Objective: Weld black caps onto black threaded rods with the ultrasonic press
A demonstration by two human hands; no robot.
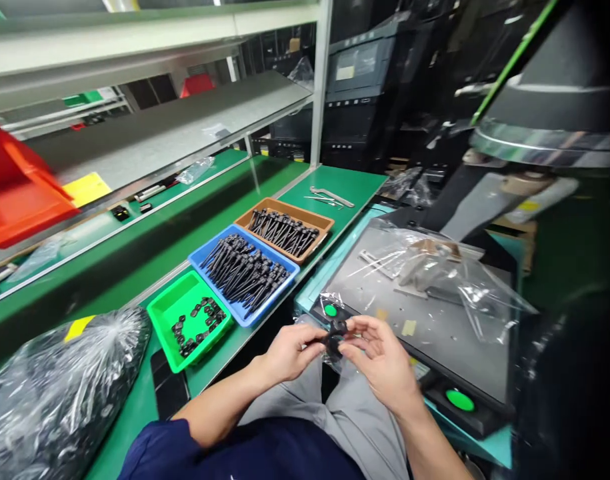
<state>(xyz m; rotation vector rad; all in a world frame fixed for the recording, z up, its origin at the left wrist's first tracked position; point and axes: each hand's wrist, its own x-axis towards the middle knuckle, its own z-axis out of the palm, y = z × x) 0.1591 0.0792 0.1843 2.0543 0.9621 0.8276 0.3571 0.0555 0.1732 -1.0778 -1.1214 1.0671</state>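
Note:
Above my lap, my left hand and my right hand meet at a small black part, each pinching it between thumb and fingers. It looks like one or two dark round pieces; blur hides its exact shape. To the left, a green tray holds several small black caps or nuts. A blue tray beside it is full of black stemmed parts with knobbed heads. Behind that, a brown tray carries more long black stemmed parts.
A machine with a grey plate and green buttons stands at right, partly under clear plastic. Metal wrenches lie on the green bench. A large plastic bag of dark parts and a black phone-like slab sit at left.

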